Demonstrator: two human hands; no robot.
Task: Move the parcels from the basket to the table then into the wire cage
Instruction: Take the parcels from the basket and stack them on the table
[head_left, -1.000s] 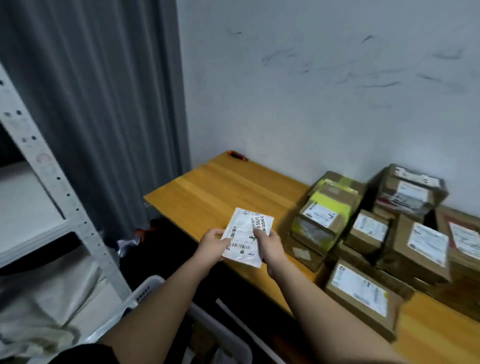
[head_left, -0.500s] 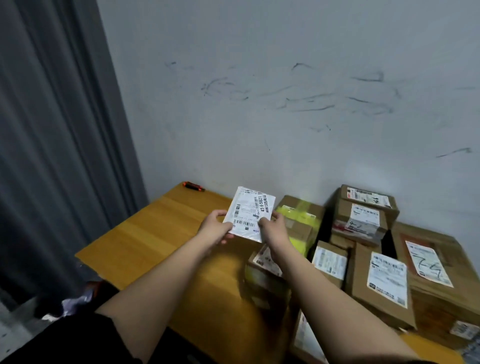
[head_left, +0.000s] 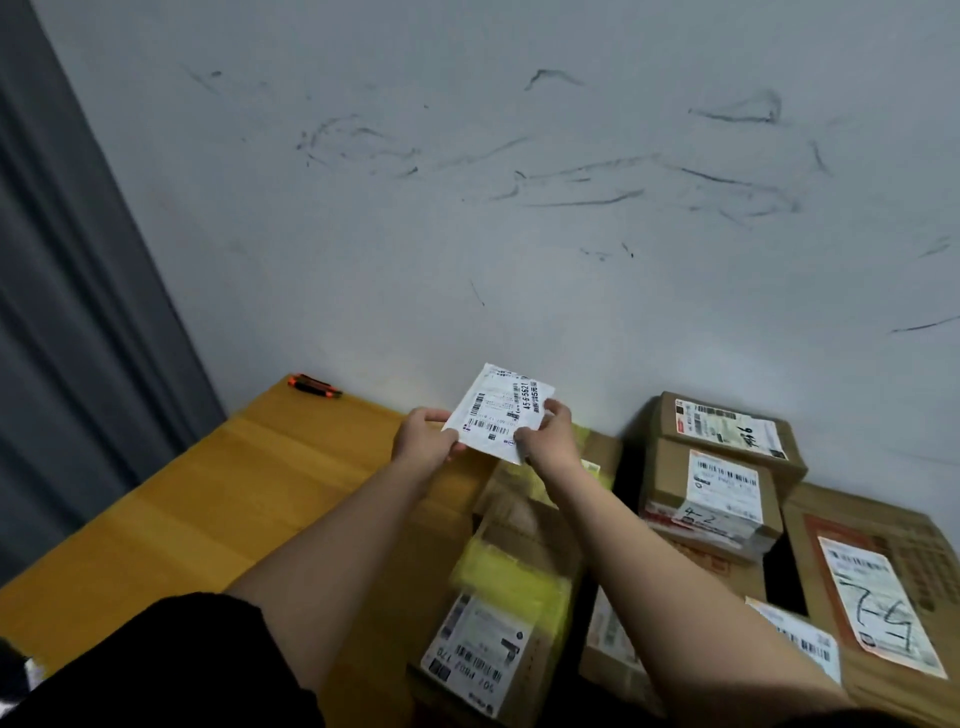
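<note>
Both arms are reaching out over the wooden table (head_left: 218, 499), and between the hands a small white parcel (head_left: 500, 413) is being held up in the air near the middle of the frame, its printed label with barcodes facing the camera. The left hand (head_left: 423, 435) is pinching the parcel's lower left edge, thumb on the label side and fingers curled behind. The right hand (head_left: 550, 436) is gripping the right edge, fingers wrapped round the upper and lower right corners. The parcel is tilting, its top leaning toward the upper right, and it is hanging clear of the table, just in front of the scuffed grey wall (head_left: 519, 208).

Below the hands, in the lower middle of the frame, a cardboard box with yellow tape (head_left: 511, 587) is sitting on the table, a white label on its near face. To the right, two brown boxes are stacked against the wall: the upper box (head_left: 727, 431) and the one beneath it (head_left: 711, 493), both labelled. At the far right a larger flat box (head_left: 883, 587) is lying with handwritten digits on its label. An orange and black tool (head_left: 315, 385) is resting at the table's far corner, and a grey curtain (head_left: 78, 312) is hanging along the left of the frame.
</note>
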